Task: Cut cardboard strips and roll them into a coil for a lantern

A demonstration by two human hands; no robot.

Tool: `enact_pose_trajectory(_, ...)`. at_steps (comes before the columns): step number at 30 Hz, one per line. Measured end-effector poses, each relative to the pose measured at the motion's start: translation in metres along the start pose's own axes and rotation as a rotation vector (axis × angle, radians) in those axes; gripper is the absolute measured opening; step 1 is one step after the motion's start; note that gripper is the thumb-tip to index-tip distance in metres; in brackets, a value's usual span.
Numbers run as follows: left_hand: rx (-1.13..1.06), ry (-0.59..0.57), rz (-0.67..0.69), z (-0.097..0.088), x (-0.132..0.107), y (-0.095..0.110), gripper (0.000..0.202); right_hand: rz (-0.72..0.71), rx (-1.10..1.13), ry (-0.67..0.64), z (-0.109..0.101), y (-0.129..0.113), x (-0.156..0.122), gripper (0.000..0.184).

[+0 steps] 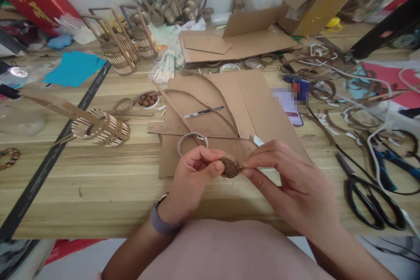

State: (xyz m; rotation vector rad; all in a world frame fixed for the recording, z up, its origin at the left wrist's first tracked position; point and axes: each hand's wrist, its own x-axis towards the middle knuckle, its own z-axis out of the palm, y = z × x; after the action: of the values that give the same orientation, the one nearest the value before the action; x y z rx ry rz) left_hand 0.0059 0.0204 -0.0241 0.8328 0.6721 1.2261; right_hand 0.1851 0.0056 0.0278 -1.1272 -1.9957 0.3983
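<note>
A small round coil of brown corrugated cardboard strip [231, 166] is held over the table's front part. My left hand [197, 173] grips its left edge between thumb and fingers. At the coil's right side my right hand [285, 179] pinches what looks like the loose end of the strip; the fingertips hide most of it. Just beyond my left hand lies a pale ring-shaped roll [181, 143], partly covered by the hand. Under both hands is a flat cardboard sheet [262, 109], bearing a pen [204, 112] and long curved corrugated strips [210, 104].
Black-handled scissors [367, 197] and blue-handled pliers [400, 164] lie at the right among cables and strip coils. A small cardboard bucket [101, 127] stands left, near a bowl of brown balls [148, 99]. Handled cardboard models [118, 54] and a cardboard box [305, 15] line the back.
</note>
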Motion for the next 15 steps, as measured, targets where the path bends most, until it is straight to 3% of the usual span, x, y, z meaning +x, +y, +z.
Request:
enact_pose_trajectory(5, 0.129, -0.048, 0.064, -0.005, -0.005, 0.005, 0.02, 0.052, 0.115, -0.042, 0.002, 0.0, -0.001, 0.013)
enact_pose_trajectory(12, 0.455, -0.144, 0.184, -0.01, -0.012, 0.017, 0.013, 0.234, 0.239, -0.177, 0.003, 0.009, -0.003, 0.014)
enact_pose_trajectory(15, 0.433, -0.12, 0.163, -0.008, -0.011, 0.015, 0.016, 0.341, 0.274, -0.191, 0.006, 0.014, -0.003, 0.013)
